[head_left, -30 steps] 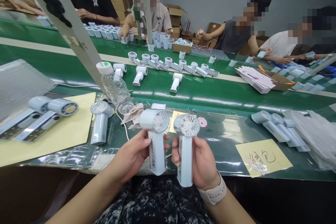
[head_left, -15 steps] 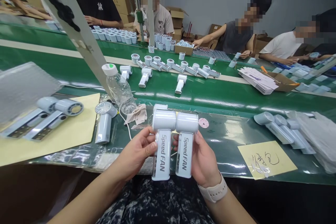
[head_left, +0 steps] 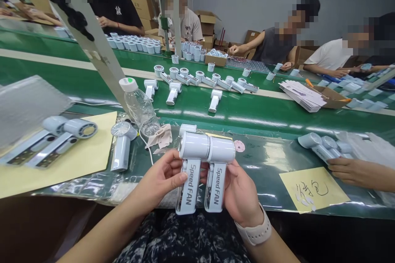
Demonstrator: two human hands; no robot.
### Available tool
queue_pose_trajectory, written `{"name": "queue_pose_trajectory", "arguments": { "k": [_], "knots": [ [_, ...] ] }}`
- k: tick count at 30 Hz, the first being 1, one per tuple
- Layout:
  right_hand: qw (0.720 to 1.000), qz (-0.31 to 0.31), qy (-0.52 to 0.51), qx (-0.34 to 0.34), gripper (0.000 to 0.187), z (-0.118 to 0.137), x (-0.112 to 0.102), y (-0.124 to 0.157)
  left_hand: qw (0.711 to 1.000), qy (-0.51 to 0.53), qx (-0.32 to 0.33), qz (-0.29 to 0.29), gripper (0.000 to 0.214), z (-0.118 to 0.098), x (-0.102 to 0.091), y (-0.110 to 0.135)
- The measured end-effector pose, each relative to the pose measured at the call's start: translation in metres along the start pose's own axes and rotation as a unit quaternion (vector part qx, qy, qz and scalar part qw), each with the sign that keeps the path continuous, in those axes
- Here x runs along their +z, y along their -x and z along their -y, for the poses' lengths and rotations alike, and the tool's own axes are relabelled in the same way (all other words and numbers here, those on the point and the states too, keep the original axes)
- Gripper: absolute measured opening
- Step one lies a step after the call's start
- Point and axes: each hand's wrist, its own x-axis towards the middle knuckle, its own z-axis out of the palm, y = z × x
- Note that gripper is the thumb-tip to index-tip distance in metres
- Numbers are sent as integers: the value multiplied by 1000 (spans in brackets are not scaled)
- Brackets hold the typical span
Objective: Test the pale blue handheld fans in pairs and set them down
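Two pale blue handheld fans stand side by side in front of me, heads touching, handles printed "Speed FAN". My left hand (head_left: 168, 176) is closed on the left fan (head_left: 189, 189), thumb along its handle. Around the right fan (head_left: 216, 187) my right hand (head_left: 242, 193) is closed, with a white watch band on the wrist. Clear casings show along the left sides of both handles. Behind the left fan's head, part of another pale blue fan (head_left: 188, 128) rests on the table.
At left, two fans (head_left: 69, 131) lie on yellow card (head_left: 101, 148), near a single fan (head_left: 121, 148) and a clear bottle (head_left: 142, 109). A green conveyor (head_left: 256, 111) carries more fans. At right, another person's hand (head_left: 354, 170) touches stacked fans (head_left: 324, 146) beside a yellow note (head_left: 314, 189).
Both held fans have tilted and turned slightly, showing more of their left sides. Another person's hand has come in from the right onto the stacked fans. Fans on the conveyor have shifted slightly right.
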Motion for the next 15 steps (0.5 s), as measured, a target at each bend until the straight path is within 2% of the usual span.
{"name": "queue_pose_trajectory", "arguments": {
  "k": [2,4,5,7,9,11,12,14,15],
  "knots": [
    [998,22,31,-47,34,-2,-5,3,998,-57,28,-22,41,-1,0,2],
    [986,41,119,-107,35,-3,-9,7,987,-133,65,-58,43,-3,2,5],
    [973,56,179,-136,40,-4,-10,9,981,-165,81,-58,42,-5,4,6],
    [935,103,285,-182,51,-5,-11,11,976,-198,94,-16,36,-9,7,5],
    [908,148,331,-210,58,-5,-11,11,969,-221,108,28,31,-12,6,2],
    [888,170,357,-235,64,-2,-10,11,944,-294,149,35,22,-15,1,0],
    [868,179,382,-264,66,2,-11,13,924,-339,173,37,16,-17,-3,0],
    [812,181,436,-342,55,14,-11,22,897,-387,208,43,14,-23,-10,4],
    [789,183,448,-378,42,23,-12,28,903,-367,219,39,19,-26,-13,8]
  ]
}}
